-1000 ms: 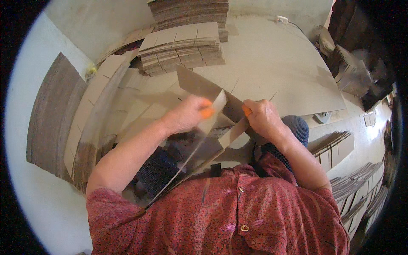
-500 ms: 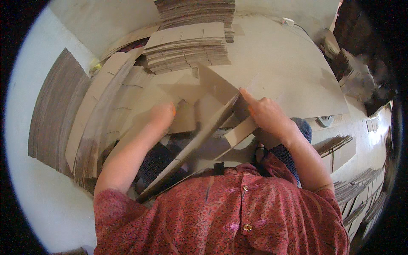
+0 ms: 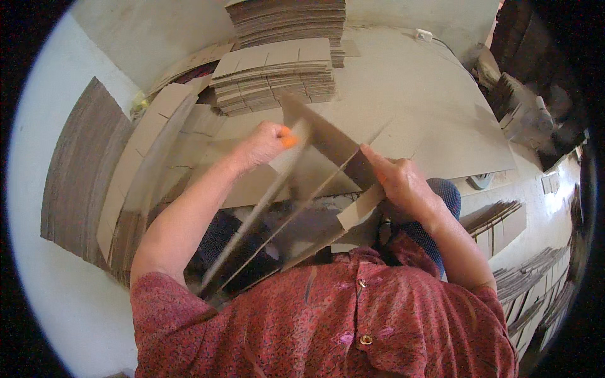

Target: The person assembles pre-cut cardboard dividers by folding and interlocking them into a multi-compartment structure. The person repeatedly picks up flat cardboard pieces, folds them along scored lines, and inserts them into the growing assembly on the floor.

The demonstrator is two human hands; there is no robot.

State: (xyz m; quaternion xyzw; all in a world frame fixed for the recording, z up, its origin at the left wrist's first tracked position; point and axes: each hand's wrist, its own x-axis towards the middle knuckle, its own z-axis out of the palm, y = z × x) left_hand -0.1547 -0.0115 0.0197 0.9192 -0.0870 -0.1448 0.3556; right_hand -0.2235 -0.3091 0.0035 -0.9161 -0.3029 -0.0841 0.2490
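Observation:
My right hand [image 3: 403, 183] grips a partly joined cardboard divider [image 3: 328, 135], its index finger stretched toward the corner where the pieces cross. Long strips of the divider run down toward my lap at the lower left, standing on edge. My left hand [image 3: 266, 146], with orange covers on its fingertips, is closed at the upper end of a long cardboard strip [image 3: 258, 205]. That strip is smeared by motion, and the exact pinch is partly hidden. A short cardboard flap [image 3: 360, 209] sticks out below my right hand.
A large cardboard sheet [image 3: 435, 113] covers the surface ahead. Slotted cardboard stacks [image 3: 274, 72] stand at the back, with more leaning pieces [image 3: 85, 170] along the left wall. Finished-looking dividers [image 3: 498, 227] lie at the right. A white socket block [image 3: 423, 35] with a cable sits far back.
My left hand has risen and moved right, from the loose cardboard to the divider. A long strip now stands apart from the others. My right hand has barely shifted.

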